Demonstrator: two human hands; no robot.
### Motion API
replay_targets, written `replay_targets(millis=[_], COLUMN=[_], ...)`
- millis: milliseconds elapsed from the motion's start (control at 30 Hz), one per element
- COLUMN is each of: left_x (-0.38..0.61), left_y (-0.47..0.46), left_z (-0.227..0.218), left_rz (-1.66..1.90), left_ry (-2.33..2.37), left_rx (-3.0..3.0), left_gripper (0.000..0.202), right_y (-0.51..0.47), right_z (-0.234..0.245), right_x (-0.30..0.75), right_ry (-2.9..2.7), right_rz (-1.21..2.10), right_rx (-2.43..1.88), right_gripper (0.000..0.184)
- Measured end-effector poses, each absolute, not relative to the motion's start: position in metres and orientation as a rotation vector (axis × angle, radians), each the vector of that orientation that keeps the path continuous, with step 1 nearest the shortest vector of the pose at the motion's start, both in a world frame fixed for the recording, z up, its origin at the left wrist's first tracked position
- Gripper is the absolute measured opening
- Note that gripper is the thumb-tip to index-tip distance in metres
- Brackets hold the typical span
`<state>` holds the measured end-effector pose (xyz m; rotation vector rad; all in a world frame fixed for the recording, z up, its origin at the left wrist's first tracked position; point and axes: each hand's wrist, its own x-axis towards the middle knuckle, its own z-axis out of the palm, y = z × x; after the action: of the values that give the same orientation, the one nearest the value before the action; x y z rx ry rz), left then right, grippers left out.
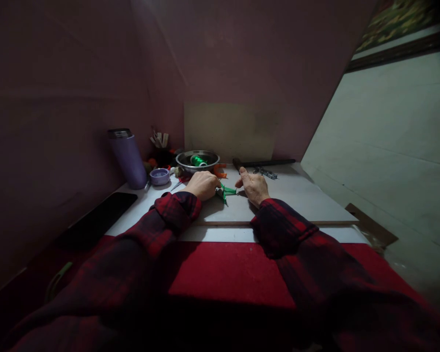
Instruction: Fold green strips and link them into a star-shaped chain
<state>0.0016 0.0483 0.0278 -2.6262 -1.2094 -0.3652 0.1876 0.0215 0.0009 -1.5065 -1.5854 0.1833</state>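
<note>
A small green star-shaped piece (226,190), which looks wound with thread and has thin points at its tips, is on the white board between my hands. My left hand (203,186) is closed on its left side, and the fingers cover part of it. My right hand (253,187) is just right of the piece's right tip, with thumb and fingers drawn together. Whatever those fingers hold, if anything, is too small to make out. Behind my hands, a spool of green thread (198,161) lies in a metal bowl (218,159).
A purple tumbler (128,159) and a shallow purple lid (160,176) stand at the left. A hammer (267,163) and small metal pieces (267,173) lie behind my right hand. An orange tool part (220,171) is near the bowl. A dark phone-like slab (99,217) lies front left.
</note>
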Motion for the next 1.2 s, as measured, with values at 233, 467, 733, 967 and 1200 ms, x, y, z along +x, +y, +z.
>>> replay_targets(millis=[233,467,733,967,1200], left_x=[0.001,0.001,0.001,0.001,0.0], left_y=[0.048,0.048,0.046,0.048,0.049], left_z=[0.027,0.027,0.028,0.026,0.024], left_rz=[-0.367,-0.379,-0.347,-0.35,-0.379], left_ry=[-1.21,-1.197,-1.192,-1.172,-1.152], left_rx=[-2.629,-2.627,-2.617,-2.608,-2.607], left_gripper=[0.034,0.035,0.034,0.035,0.036], right_y=[0.03,0.03,0.036,0.033,0.036], right_z=[-0.005,-0.004,-0.007,-0.007,-0.007], right_x=[0.19,0.19,0.192,0.191,0.195], right_ry=[-1.609,-1.581,-1.569,-1.517,-1.52], right_rz=[0.37,0.364,0.383,0.428,0.606], right_rx=[-1.334,-1.359,-1.391,-1.41,-1.363], right_gripper=[0.057,0.045,0.036,0.035,0.019])
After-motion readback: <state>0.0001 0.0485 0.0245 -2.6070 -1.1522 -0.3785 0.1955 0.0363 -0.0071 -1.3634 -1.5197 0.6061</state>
